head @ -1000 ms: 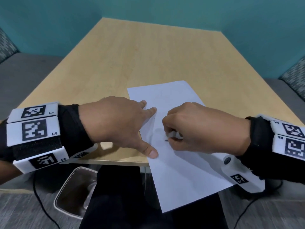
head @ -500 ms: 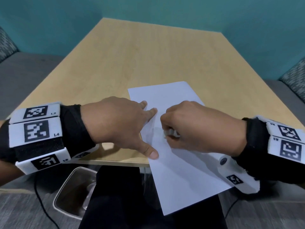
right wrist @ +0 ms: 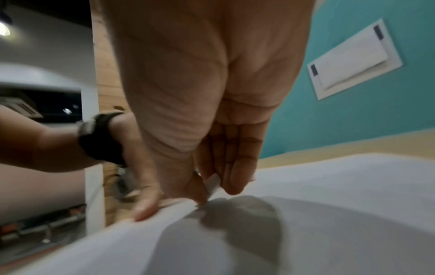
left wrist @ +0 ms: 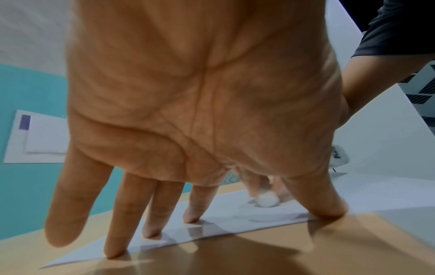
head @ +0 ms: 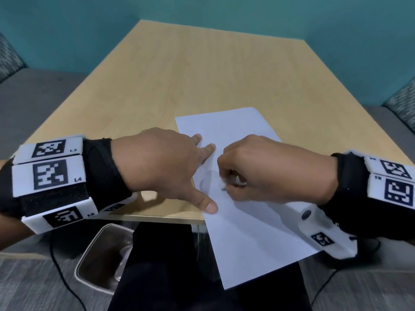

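Even overhead light brightens my desk (head: pixel 202 75). My right hand (right wrist: pixel 200 93) throws a soft dark shadow on the paper (right wrist: pixel 353 204). The head view bends at its edges; wrist views are blurred, close skin unfocused.

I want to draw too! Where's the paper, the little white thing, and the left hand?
paper (head: pixel 253 239), head view, bare near half of the sheet.
little white thing (left wrist: pixel 267 200), left wrist view, its rounded end.
left hand (head: pixel 157 162), head view, back of the hand.
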`<state>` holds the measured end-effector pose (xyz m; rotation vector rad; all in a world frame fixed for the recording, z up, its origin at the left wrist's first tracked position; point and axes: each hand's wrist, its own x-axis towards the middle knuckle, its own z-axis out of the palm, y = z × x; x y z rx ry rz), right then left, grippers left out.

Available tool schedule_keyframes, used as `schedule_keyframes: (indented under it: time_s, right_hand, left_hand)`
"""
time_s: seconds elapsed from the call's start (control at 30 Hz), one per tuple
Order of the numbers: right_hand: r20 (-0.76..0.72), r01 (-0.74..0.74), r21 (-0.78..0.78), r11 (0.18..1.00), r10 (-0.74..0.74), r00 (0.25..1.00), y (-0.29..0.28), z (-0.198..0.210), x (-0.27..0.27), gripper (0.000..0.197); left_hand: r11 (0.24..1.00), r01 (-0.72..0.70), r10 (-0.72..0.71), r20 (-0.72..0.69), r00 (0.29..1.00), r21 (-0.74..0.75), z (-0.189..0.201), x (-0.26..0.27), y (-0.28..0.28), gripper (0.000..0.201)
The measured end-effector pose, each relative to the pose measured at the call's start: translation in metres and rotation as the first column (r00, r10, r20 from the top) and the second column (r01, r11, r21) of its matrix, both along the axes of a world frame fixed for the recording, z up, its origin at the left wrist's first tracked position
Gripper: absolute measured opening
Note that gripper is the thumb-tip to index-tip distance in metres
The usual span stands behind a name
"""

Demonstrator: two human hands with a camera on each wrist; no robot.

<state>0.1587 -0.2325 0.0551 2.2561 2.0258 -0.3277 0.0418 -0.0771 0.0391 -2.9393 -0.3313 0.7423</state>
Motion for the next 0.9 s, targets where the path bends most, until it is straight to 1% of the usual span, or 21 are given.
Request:
schedule_keyframes:
  time_s: [0.07,0.1,0.17,0.23,0.3,0.4,0.47,0.53,0.6,0.73,0.8,0.9]
  right_hand:
    - [0.001,0.050,0.019,0.999,-0.050,0.999,0.002,0.001,0.007,0.013]
    - [0.008,0.052,0.032,0.998,-0.052,0.999,0.002,-0.001,0.007,0.013]
    - [0.018,0.004,0.019,1.000,-0.005,1.000,0.001,-0.003,-0.001,0.014]
    - [-0.011,-0.027,-0.017,0.999,0.027,1.000,-0.001,-0.003,-0.007,0.014]
    - [-0.025,0.020,-0.018,1.000,-0.020,0.999,0.000,0.001,-0.002,0.012]
    - [0.000,0.077,0.027,0.997,-0.077,0.997,0.002,-0.001,0.007,0.013]
    - [0.038,0.045,0.039,0.998,-0.046,0.998,0.000,-0.005,0.003,0.015]
    - [0.026,-0.006,0.034,0.999,0.005,1.000,-0.004,-0.007,-0.004,0.016]
    - [0.022,-0.017,0.041,0.999,0.016,1.000,-0.007,-0.005,0.000,0.016]
    - [-0.001,0.046,0.119,0.992,-0.046,0.999,-0.020,0.000,0.024,0.015]
    - [-0.007,0.048,0.098,0.994,-0.048,0.999,-0.028,-0.002,0.025,0.011]
    - [0.000,0.045,0.105,0.993,-0.046,0.999,-0.035,-0.008,0.022,0.009]
  left_hand:
    - [1.000,0.000,0.000,-0.004,1.000,0.000,0.000,0.000,0.000,0.139]
    - [1.000,0.002,-0.002,-0.001,1.000,-0.001,0.000,0.000,0.000,0.138]
    - [1.000,0.001,-0.001,0.002,1.000,-0.003,0.000,0.000,0.000,0.137]
    - [1.000,-0.007,0.007,0.001,1.000,-0.004,0.001,-0.001,-0.001,0.137]
    - [1.000,-0.009,0.009,0.000,1.000,-0.001,0.001,0.000,-0.001,0.138]
    - [1.000,-0.020,0.020,-0.022,1.000,-0.005,0.002,0.000,-0.002,0.137]
    - [1.000,-0.017,0.017,-0.028,0.999,0.003,0.002,0.000,-0.002,0.137]
    - [1.000,-0.010,0.011,-0.035,0.999,0.012,0.002,0.000,-0.002,0.137]
    - [1.000,-0.003,0.004,-0.043,0.999,0.019,0.000,0.001,0.000,0.138]
    - [0.998,0.050,-0.048,-0.066,0.997,0.029,-0.004,0.002,0.005,0.138]
    - [0.997,0.076,-0.074,-0.084,0.994,0.019,-0.001,0.004,0.007,0.133]
    - [0.993,0.117,-0.117,-0.038,0.992,0.004,0.003,0.007,0.013,0.124]
